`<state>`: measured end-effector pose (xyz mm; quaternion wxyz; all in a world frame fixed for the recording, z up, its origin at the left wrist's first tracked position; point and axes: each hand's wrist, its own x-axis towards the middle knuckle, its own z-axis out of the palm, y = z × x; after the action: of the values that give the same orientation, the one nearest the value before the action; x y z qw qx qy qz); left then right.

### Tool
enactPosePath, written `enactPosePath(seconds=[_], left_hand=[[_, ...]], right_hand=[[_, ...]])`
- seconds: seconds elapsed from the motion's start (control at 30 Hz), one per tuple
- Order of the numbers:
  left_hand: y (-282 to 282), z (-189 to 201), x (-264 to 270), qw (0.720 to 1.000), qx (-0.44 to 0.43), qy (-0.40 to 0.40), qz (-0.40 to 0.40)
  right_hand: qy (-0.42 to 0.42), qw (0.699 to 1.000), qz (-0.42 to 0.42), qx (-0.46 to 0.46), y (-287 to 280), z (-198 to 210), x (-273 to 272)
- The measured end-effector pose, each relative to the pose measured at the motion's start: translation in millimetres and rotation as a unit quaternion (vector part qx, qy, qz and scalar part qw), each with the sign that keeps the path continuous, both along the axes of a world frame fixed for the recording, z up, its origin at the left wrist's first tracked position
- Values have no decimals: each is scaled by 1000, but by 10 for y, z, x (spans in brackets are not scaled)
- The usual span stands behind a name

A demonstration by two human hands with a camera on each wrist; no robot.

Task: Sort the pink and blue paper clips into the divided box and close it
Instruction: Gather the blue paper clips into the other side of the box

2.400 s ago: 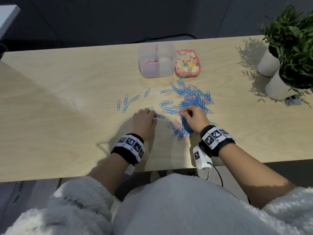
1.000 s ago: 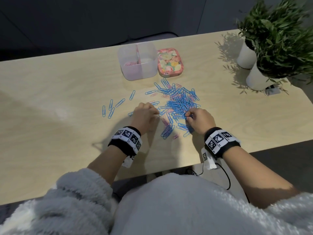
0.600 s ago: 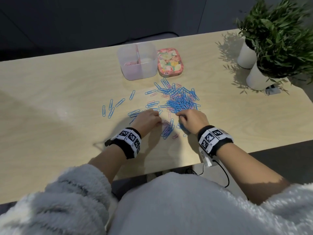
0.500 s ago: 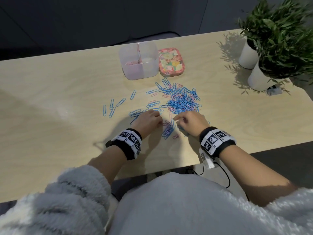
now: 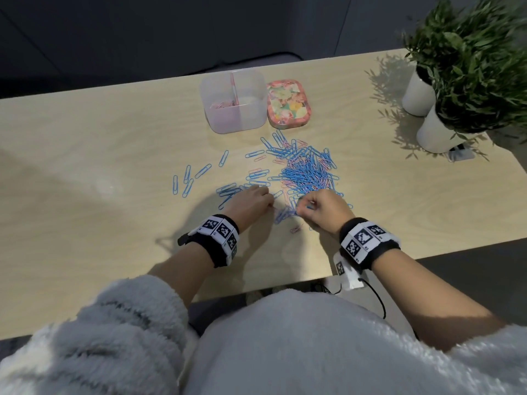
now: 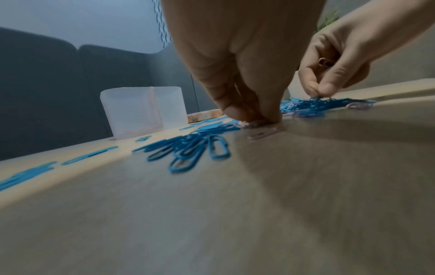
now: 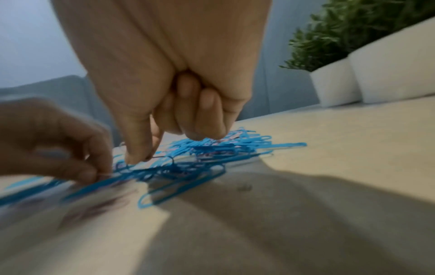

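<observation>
Two hands, left hand and right hand, mid-table, paper clips between, table edge near

Dim room, dark behind, with hard light striking the pale wooden counter from the right and throwing crisp leaf shadows leftward from the green potted plants in white pots. Both wrist views are soft, smeared with motion blur low down. Hand shadows darken the near counter, and the head view bows at its edges.
</observation>
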<state>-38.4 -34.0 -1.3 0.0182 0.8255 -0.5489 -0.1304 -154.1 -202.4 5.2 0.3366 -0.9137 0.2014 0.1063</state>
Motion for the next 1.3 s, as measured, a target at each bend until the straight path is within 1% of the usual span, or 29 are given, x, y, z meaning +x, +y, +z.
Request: enactPosePath(seconds=[0.03, 0.1, 0.13, 0.17, 0.23, 0.27, 0.3, 0.33, 0.4, 0.47, 0.53, 0.6, 0.63, 0.67, 0.7, 0.73, 0.8, 0.83, 0.87, 0.9, 0.93, 0.97, 1.0, 1.03, 1.07, 1.1, 1.17, 1.23, 1.3], left_hand=[[17, -38, 16, 1000, 16, -16, 3], [53, -85, 80, 996, 77, -43, 14], [49, -135, 102, 994, 98, -52, 24], [44, -108, 91, 994, 96, -42, 36], [89, -11, 23, 994, 56, -77, 51], [110, 46, -10, 995, 26, -75, 62], [116, 64, -19, 995, -18, -31, 94], [148, 66, -18, 987, -55, 27, 150], [266, 78, -5, 953, -102, 153, 240], [389, 94, 7, 928, -124, 223, 273], [488, 74, 54, 901, -130, 292, 295], [556, 32, 112, 878, -129, 332, 319], [574, 20, 137, 862, -131, 352, 342], [577, 15, 154, 837, -138, 376, 373], [569, 23, 163, 803, -149, 407, 410], [554, 38, 166, 761, -162, 445, 444], [507, 111, 140, 675, -168, 527, 487], [478, 148, 121, 641, -161, 563, 497], [451, 152, 109, 623, -148, 584, 499], [427, 157, 97, 626, -133, 586, 496], [402, 151, 84, 656, -119, 566, 485], [387, 136, 74, 707, -106, 527, 459], [379, 107, 64, 772, -91, 472, 417], [378, 86, 53, 832, -72, 408, 368], [386, 68, 46, 875, -55, 354, 327], [402, 60, 39, 899, -46, 314, 302], [443, 48, 42, 927, -34, 267, 262], [482, 59, 25, 942, -28, 236, 235], [500, 69, 9, 950, -28, 209, 229]], right_hand=[[-22, 999, -36, 32, -46, -17, 9], [-66, 988, -107, 88, -96, -20, 50], [-84, 979, -142, 123, -112, -16, 74], [-93, 966, -171, 169, -122, -3, 92], [-89, 935, -192, 286, -112, 38, 110], [-85, 922, -185, 329, -94, 65, 115], [-79, 917, -172, 351, -74, 93, 113], [-71, 915, -160, 363, -54, 106, 111], [-47, 914, -154, 373, -29, 102, 109], [-30, 923, -149, 355, -13, 85, 107], [-29, 954, -96, 281, -5, 42, 78], [-17, 985, 9, 173, -2, -7, 35], [7, 991, 62, 118, 5, -23, 15], [34, 992, 105, 62, 20, -29, 2], [54, 989, 136, 13, 33, -33, 0], [67, 985, 158, -24, 50, -31, 7], [64, 978, 186, -65, 87, -18, 29], [55, 975, 200, -82, 106, -11, 32], [43, 970, 214, -104, 119, -13, 36], [33, 964, 230, -129, 129, -18, 40], [27, 958, 244, -151, 137, -19, 46], [25, 953, 254, -164, 139, -19, 59], [24, 952, 260, -160, 137, -12, 79], [17, 956, 259, -137, 135, 10, 112], [5, 966, 241, -94, 119, 32, 163], [-8, 977, 207, -42, 85, 65, 236], [-32, 990, 135, 34, -25, 153, 443], [-46, 991, 104, 72, -108, 267, 687], [-49, 988, 74, 127, -138, 384, 948]])
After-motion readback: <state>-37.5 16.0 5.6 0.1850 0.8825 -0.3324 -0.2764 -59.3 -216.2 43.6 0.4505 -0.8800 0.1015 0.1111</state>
